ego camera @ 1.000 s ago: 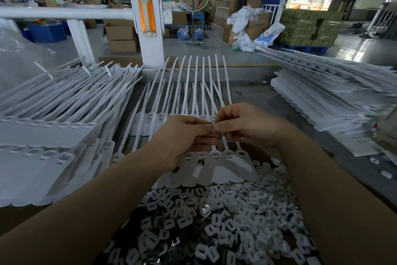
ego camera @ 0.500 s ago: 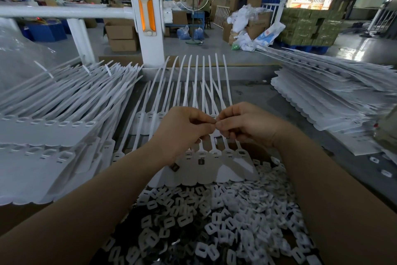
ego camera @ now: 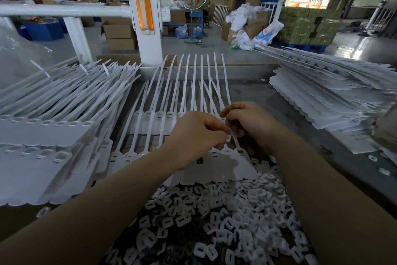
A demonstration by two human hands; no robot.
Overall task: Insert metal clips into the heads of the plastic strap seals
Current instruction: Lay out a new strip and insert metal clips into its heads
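Head view: no legible writing anywhere.

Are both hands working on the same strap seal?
Yes, the left hand and right hand meet fingertip to fingertip on one strap seal.

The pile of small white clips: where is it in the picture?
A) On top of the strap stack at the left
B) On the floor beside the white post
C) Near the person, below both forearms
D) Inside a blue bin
C: the small white clips lie heaped at the bottom of the view, between the forearms, nearer than the left hand and the right hand.
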